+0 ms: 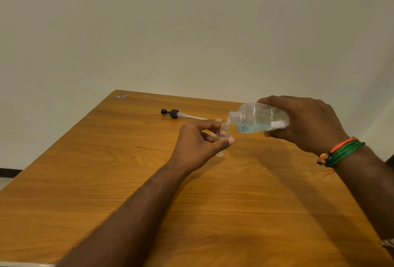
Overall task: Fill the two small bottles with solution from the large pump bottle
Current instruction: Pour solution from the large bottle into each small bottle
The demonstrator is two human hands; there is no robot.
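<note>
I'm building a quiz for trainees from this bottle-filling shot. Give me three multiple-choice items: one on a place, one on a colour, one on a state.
1. Where does the pump head lie?
A. On the table, beyond the left hand
B. Screwed on the large bottle
C. In the right hand

2. What colour is the solution in the large bottle?
A. Red
B. Light blue
C. Yellow

3. How is the large bottle held?
A. Upright
B. Upside down
C. Tipped sideways, its mouth at the small bottle

Answers: 1 A, it rests alone on the wood; 2 B, pale blue pools in the low side; 3 C, the right hand tilts it towards the left hand.
</note>
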